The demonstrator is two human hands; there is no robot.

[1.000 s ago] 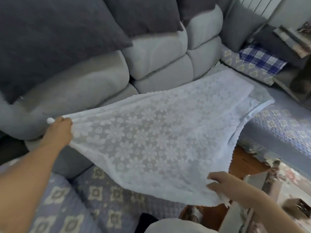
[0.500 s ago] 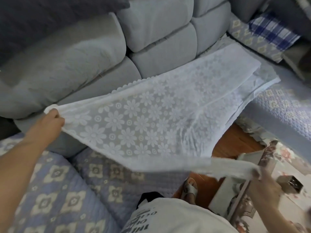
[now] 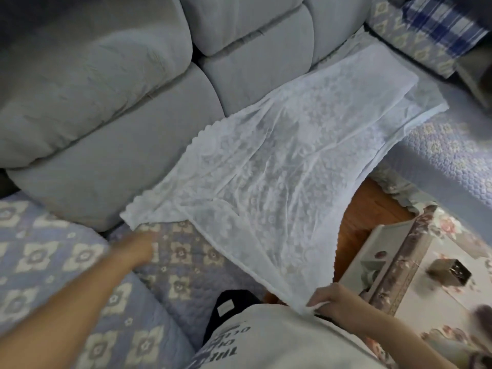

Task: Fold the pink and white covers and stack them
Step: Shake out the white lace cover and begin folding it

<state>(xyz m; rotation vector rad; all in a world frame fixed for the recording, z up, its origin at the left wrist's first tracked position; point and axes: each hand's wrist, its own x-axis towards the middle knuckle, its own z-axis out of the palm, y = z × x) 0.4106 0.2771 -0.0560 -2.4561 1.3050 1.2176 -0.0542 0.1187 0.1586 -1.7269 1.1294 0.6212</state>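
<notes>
white cover (image 3: pixel 279 161): sheer floral lace | sofa (image 3: pixel 111 107): matt grey fabric

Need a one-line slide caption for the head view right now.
White lace cover draped over the grey sofa, right hand pinching its near corner, left hand off the cloth.

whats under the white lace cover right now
The white lace cover lies over the quilted seat cover, whose floral pattern shows faintly through it, and hangs over the wooden floor. Whether a pink cover lies beneath cannot be seen. The right hand pinches its near corner.
</notes>
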